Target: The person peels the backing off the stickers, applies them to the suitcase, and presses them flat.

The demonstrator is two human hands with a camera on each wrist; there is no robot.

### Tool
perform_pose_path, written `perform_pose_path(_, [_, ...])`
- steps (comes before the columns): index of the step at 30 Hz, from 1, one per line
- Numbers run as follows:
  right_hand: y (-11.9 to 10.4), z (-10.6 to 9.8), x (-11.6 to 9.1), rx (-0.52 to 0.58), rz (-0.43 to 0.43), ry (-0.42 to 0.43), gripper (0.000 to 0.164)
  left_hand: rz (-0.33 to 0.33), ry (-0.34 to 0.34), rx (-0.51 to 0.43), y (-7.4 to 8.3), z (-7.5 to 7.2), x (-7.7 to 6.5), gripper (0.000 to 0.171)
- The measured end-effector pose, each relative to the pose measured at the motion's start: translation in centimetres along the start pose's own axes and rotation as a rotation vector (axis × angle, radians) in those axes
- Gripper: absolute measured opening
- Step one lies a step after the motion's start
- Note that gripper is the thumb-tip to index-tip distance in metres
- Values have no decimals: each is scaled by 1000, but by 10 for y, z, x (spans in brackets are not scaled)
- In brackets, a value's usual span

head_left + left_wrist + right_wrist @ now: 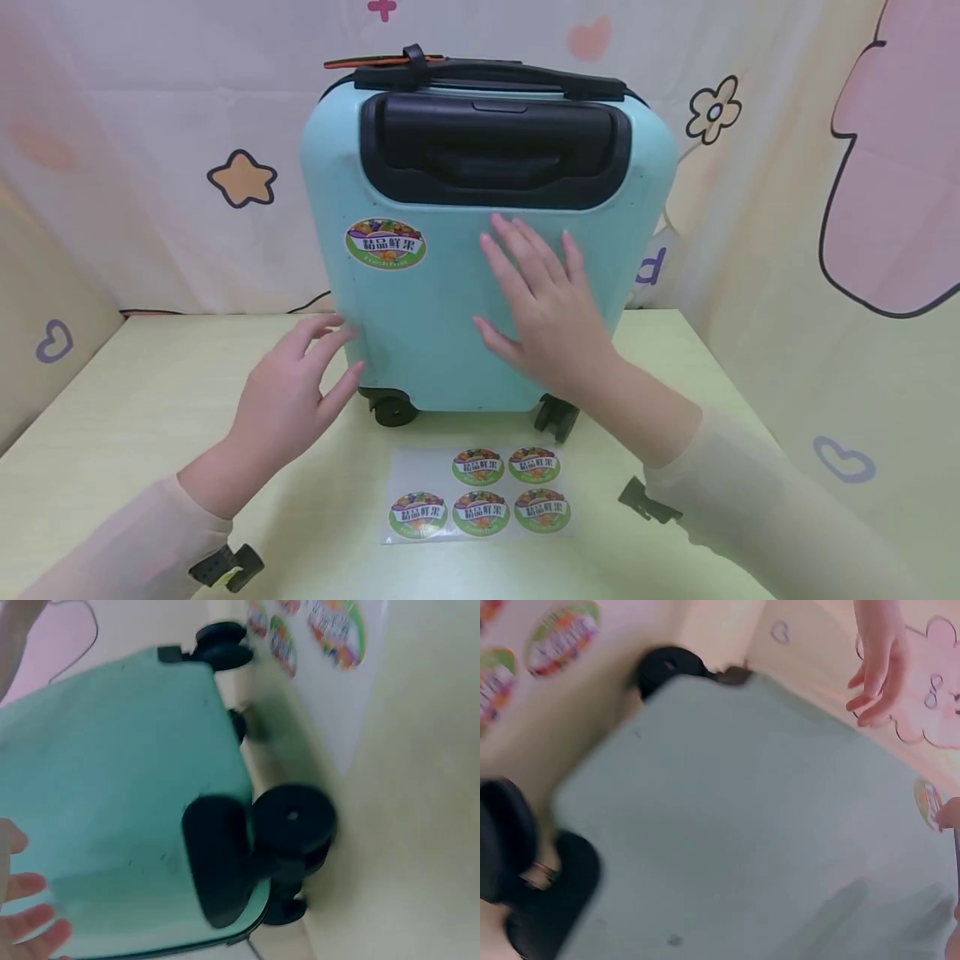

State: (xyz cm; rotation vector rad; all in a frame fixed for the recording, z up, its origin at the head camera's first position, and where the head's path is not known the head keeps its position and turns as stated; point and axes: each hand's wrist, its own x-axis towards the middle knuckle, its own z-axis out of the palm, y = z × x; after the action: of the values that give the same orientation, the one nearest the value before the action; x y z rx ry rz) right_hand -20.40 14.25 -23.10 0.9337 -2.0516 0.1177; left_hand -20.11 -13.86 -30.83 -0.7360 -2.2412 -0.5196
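Note:
A mint-green suitcase (435, 333) stands upright on the table, its black handle recess (495, 150) facing me. One oval fruit sticker (386, 244) is on its upper left front. My right hand (555, 321) is spread over the front panel, right of that sticker; whether it touches the shell I cannot tell. Beside the lower left edge is my left hand (288, 396), fingers slightly bent around nothing. In the left wrist view, its fingers (30, 922) appear near the suitcase's side. A sticker sheet (420, 465) with several oval stickers lies in front, its upper left spot bare.
Black caster wheels (395, 410) support the suitcase on the pale yellow table (150, 400). A patterned cloth (172, 100) hangs behind and at both sides. An orange-edged strip (375, 61) lies by the top carry handle (525, 77).

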Motion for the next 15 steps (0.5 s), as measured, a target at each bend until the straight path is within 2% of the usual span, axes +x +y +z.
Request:
perform_pose_path(4, [-7, 3, -20, 165, -53, 3, 59, -69, -159, -64, 9, 5, -14, 32])
perform_pose_path(7, [-12, 9, -37, 260, -59, -20, 47, -136, -268, -115, 17, 9, -25, 32])
perform_pose_path(12, [-23, 17, -64, 289, -5, -152, 41, -262, -435, -197, 27, 11, -42, 32])
perform_pose_path(15, [-29, 22, -76, 303, 30, -235, 40, -329, -513, -249, 27, 10, -49, 32])
